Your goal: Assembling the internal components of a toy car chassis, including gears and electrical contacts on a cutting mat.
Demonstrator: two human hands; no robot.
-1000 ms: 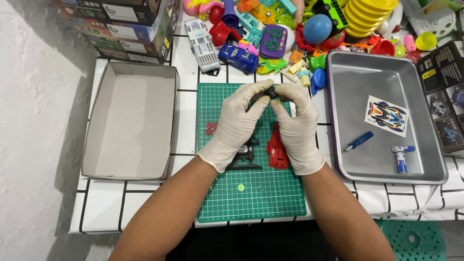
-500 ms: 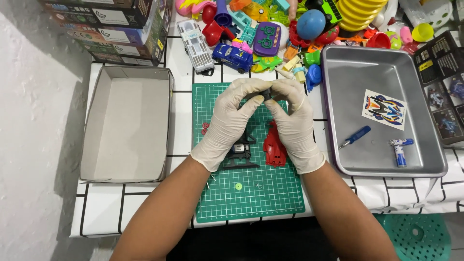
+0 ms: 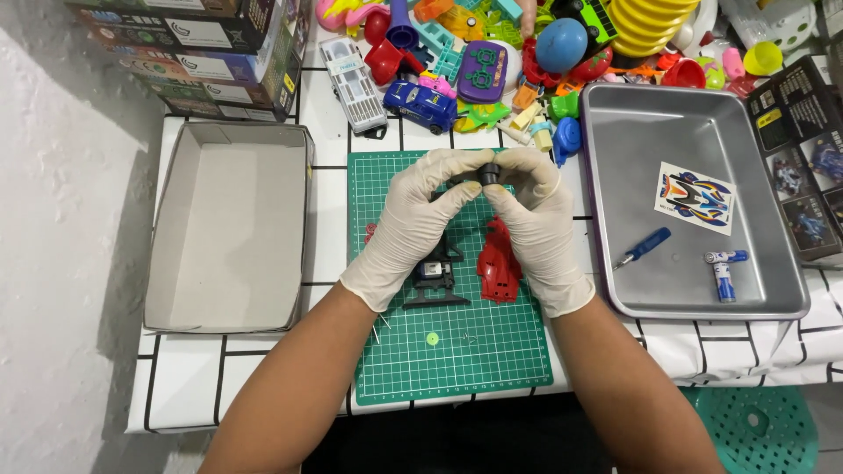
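Note:
Both of my hands wear white gloves and meet above the far part of a green cutting mat (image 3: 457, 351). My left hand (image 3: 413, 224) and my right hand (image 3: 540, 224) pinch a small black wheel-like part (image 3: 488, 173) between their fingertips. Under the hands lie a black toy car chassis (image 3: 436, 276) and a red toy car body shell (image 3: 499, 262). A small green gear (image 3: 432, 338) and tiny metal pieces (image 3: 468, 337) rest on the mat nearer to me.
An open grey cardboard box (image 3: 228, 228) stands at the left. At the right, a metal tray (image 3: 615, 175) holds a sticker sheet (image 3: 695, 197), a blue screwdriver (image 3: 644, 247) and a small battery (image 3: 723, 272). Colourful toys (image 3: 492, 53) crowd the back, stacked boxes (image 3: 202, 53) far left.
The hands have stayed together over the mat, the fingers turning the small black part slightly. The view has shifted a little.

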